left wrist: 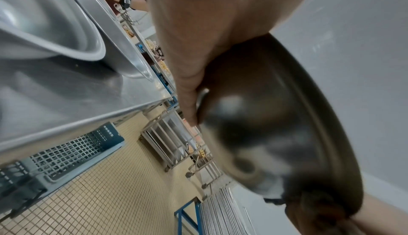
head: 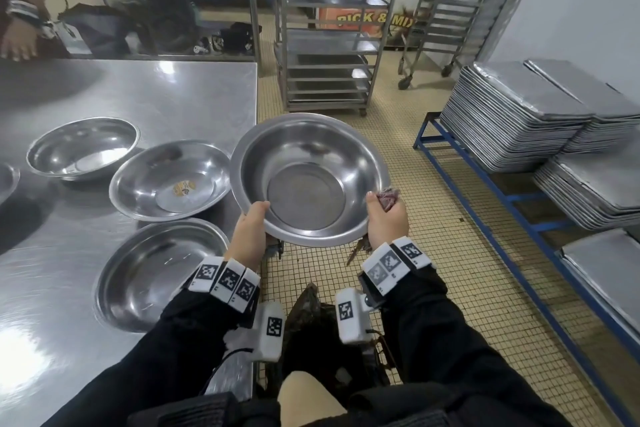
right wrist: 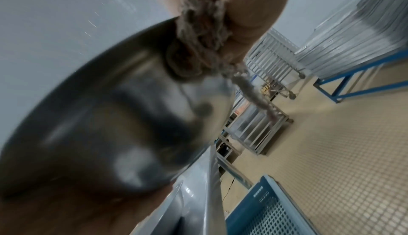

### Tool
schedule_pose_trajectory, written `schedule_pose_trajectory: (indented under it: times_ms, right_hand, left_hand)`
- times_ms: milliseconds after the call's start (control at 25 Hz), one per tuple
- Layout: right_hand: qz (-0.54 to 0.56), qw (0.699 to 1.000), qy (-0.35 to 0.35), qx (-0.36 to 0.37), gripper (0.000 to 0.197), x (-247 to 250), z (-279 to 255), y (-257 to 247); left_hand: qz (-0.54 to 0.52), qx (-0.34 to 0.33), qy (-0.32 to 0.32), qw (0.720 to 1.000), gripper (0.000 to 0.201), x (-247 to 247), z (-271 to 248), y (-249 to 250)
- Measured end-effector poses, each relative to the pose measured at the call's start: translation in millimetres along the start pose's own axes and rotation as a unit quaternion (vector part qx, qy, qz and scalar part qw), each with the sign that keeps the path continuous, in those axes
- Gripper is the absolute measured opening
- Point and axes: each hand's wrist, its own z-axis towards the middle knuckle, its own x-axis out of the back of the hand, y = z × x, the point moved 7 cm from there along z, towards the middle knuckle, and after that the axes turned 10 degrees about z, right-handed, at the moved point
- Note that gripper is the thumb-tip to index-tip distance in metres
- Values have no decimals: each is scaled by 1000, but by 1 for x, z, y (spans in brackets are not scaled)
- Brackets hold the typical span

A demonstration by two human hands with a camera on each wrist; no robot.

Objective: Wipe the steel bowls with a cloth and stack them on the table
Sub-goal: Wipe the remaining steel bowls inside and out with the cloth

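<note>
A person holds a large steel bowl [head: 310, 180] in the air with both hands, just past the right edge of a steel tabletop [head: 180, 94] and above a tiled floor [head: 450, 253]. The left hand [head: 250, 234] grips the near left rim, thumb over the edge. The right hand [head: 387, 218] grips the near right rim and also clutches a crumpled greyish cloth [head: 388, 198] against it. The bowl faces upward, its inside bare. Three more steel bowls sit apart on the tabletop: a far bowl [head: 83, 147], a middle bowl [head: 169, 180] with a small sticker inside, and a near bowl [head: 159, 272]. Stacked metal trays [head: 519, 114] rest on a blue rack to the right.
</note>
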Motion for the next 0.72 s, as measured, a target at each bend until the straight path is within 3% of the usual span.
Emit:
schedule_pose_trajectory:
  times_ms: [120,240,320,480,640,720]
  right_hand:
    - [16,1000,8,6,19,4,-3,-5]
    - [3,999,-44,3,9,10,3,-19]
    - [-40,995,-93,18,9,10,7,-31]
    - [-100,984,-140,51,17,-1,7,-44]
    - [-40,994,-89,39,18,-6,-5,-30]
    - [13,998,-54,17,16,-9,-15,-18]
  left_hand:
    - [24,-28,-49,998,79,-3,-6,6]
    - [-79,-94,-92,988,70,14,-1,30]
    - [-142,-120,-127,974,55,21,2,42]
    - [-152,-113,-67,979,35,28,-4,42]
    - [-147,-75,2,986,28,20,-9,32]
    - [-58,-62,-10,996,32,5,-12,20]
